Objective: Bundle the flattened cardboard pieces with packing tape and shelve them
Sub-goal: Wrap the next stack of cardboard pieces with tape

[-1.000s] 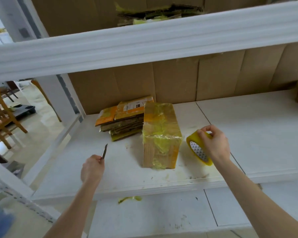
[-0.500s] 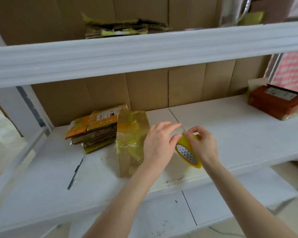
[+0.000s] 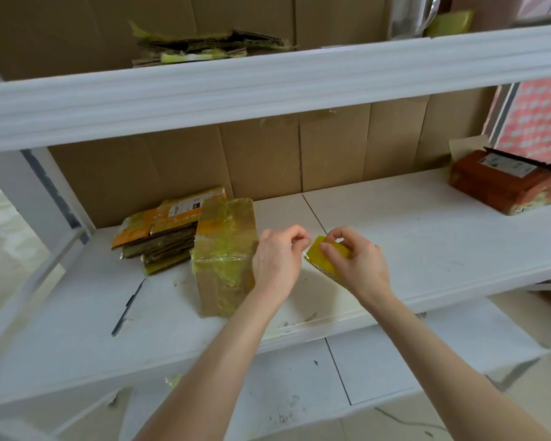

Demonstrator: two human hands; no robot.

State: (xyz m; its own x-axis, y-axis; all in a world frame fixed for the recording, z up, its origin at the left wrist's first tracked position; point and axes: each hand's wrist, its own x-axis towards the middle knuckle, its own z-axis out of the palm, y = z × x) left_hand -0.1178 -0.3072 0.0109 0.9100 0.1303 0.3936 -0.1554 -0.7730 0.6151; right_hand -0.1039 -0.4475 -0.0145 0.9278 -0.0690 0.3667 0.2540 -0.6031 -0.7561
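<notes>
Yellow tape roll point(image 3: 326, 262) gripped by right hand point(image 3: 363, 265) over the shelf point(image 3: 411, 218), just beside taped bundle point(image 3: 225, 249); left hand point(image 3: 275, 261) fingers point(image 3: 299, 241) pinched together at its edge, tape end unseen. Likely risk: crooked pull, strip tearing or sticking to itself.

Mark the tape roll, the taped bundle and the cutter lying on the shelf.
tape roll point(image 3: 323, 265): head view, on its yellow outer band.
taped bundle point(image 3: 225, 246): head view, on the top face near its front edge.
cutter point(image 3: 128, 305): head view, on the middle of its thin body.
</notes>
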